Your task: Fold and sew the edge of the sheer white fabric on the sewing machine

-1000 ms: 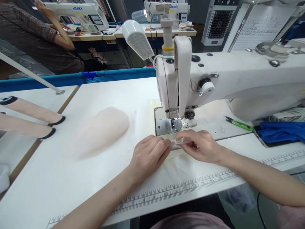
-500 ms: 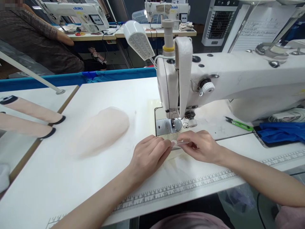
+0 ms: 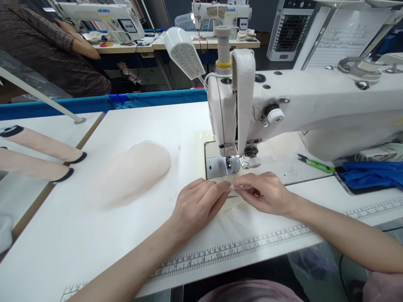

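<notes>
White worktop [image 3: 151,239] carrying a sewing machine [image 3: 299,90]. Left hand [image 3: 199,200] and right hand [image 3: 267,193] nearly meet in front of its metal plate [image 3: 216,167], fingertips of both pinched on a small pale strip [image 3: 242,188], probably to steady so flimsy a piece.

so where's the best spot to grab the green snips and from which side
Probably by the green handles, the right hand coming down from the near side. The snips lie flat with their dark blades pointing left, and the sewing machine rises beyond them, so this should keep the hand off the points.
</notes>
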Demonstrator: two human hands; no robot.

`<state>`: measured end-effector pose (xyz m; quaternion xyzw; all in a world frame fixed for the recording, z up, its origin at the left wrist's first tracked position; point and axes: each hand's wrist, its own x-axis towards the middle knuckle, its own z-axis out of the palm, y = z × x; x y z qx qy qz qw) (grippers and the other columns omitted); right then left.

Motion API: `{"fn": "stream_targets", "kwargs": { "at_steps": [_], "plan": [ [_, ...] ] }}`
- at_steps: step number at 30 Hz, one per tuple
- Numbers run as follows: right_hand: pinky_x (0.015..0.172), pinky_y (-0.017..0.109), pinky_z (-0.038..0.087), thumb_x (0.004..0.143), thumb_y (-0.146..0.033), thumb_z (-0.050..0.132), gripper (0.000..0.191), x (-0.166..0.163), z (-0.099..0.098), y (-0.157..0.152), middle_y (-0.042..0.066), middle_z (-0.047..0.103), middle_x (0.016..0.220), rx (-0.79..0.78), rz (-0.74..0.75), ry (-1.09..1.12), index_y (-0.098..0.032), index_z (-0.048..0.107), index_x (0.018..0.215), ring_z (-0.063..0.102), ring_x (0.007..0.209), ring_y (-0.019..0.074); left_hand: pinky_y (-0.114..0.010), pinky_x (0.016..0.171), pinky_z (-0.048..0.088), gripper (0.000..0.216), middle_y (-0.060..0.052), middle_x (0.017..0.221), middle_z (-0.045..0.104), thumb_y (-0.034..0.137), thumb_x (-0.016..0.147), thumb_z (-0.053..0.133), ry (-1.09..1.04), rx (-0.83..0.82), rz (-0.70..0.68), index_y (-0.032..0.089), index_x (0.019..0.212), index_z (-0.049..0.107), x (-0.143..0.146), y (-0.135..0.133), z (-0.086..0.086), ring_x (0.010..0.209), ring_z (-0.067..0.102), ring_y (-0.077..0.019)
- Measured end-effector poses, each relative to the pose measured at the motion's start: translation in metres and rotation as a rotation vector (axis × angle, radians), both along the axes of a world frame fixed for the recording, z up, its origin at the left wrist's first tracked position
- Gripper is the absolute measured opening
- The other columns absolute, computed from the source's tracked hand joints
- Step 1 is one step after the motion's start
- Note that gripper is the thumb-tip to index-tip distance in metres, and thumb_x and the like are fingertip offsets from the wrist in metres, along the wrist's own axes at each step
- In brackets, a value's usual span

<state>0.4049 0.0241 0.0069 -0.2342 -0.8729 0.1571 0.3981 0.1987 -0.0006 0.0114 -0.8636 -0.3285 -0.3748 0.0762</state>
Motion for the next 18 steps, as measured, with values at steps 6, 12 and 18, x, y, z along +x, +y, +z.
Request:
{"fn": "stream_targets", "kwargs": {
  "at_steps": [6,12,18],
  "plan": [
    [0.046,0.019,0.040,0.090,-0.012,0.053,0.015,0.0004,-0.0026,0.0007,-0.005,0.063,0.065,0.042,-0.035,0.004,-0.018,0.053,0.103,0.053,0.049,0.0066,-0.023,0.050,0.038,0.017,0.004,0.060,0.056,0.009,0.087,0.058,0.028,-0.025,0.009,0.015,0.103,0.058,0.0025,-0.0009,0.0004,0.051,0.046,-0.0095],
    [0.042,0.016,0.037,0.092,-0.016,0.051,0.013,-0.0001,-0.0044,0.0020,-0.007,0.059,0.062,0.029,-0.047,-0.003,-0.017,0.052,0.105,0.048,0.044,0.0047,-0.021,0.047,0.038,0.008,0.005,0.058,0.057,0.010,0.088,0.058,-0.002,-0.079,0.036,0.017,0.092,0.060,0.0041,-0.0022,0.0015,0.048,0.047,-0.0075],
    [0.042,0.016,0.035,0.094,-0.016,0.049,0.011,-0.0014,-0.0038,0.0021,-0.008,0.055,0.058,0.034,-0.030,-0.024,-0.017,0.051,0.105,0.045,0.042,0.0042,-0.020,0.047,0.039,0.007,0.005,0.059,0.060,0.012,0.089,0.057,-0.013,-0.057,0.044,0.018,0.090,0.060,0.0039,-0.0008,0.0011,0.048,0.050,-0.0068]
  ]
}}
